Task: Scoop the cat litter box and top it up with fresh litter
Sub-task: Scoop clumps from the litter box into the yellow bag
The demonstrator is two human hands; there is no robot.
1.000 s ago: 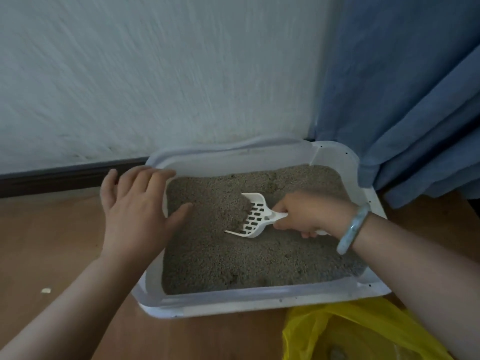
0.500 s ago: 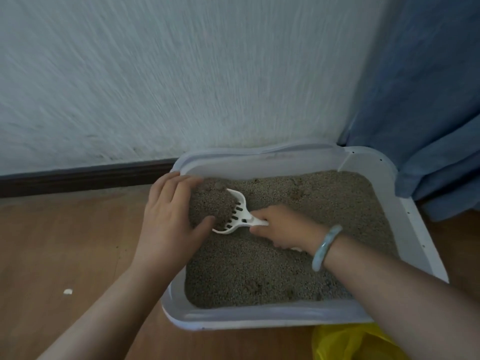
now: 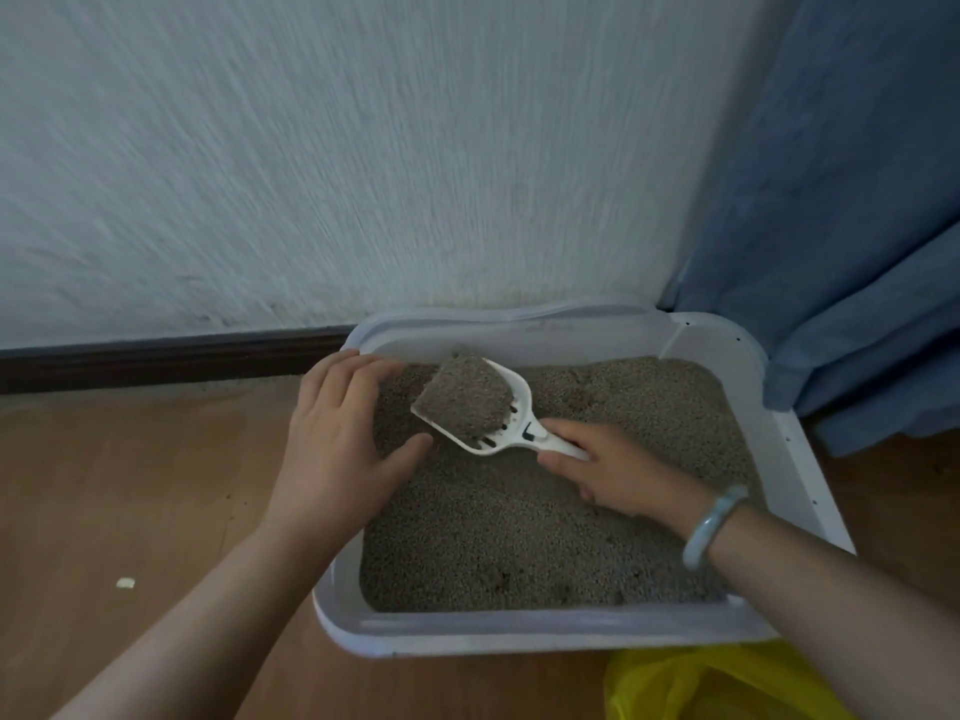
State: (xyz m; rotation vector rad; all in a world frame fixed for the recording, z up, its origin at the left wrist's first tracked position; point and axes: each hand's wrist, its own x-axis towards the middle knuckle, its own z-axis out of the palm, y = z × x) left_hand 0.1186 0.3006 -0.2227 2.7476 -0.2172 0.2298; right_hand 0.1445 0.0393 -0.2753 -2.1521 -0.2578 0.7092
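Wooden floor [image 3: 130, 485]: loaded scoop [image 3: 522, 407] between hands [image 3: 337, 449] [image 3: 618, 475]

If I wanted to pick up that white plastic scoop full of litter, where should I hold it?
Probably by the narrow handle of the white slotted plastic scoop, coming from the right, as the right hand grips it now. The handle points that way, and the bowl is heaped with grey litter, so keep it level.

Home corner: curtain [image 3: 857, 226], litter box [image 3: 519, 634]
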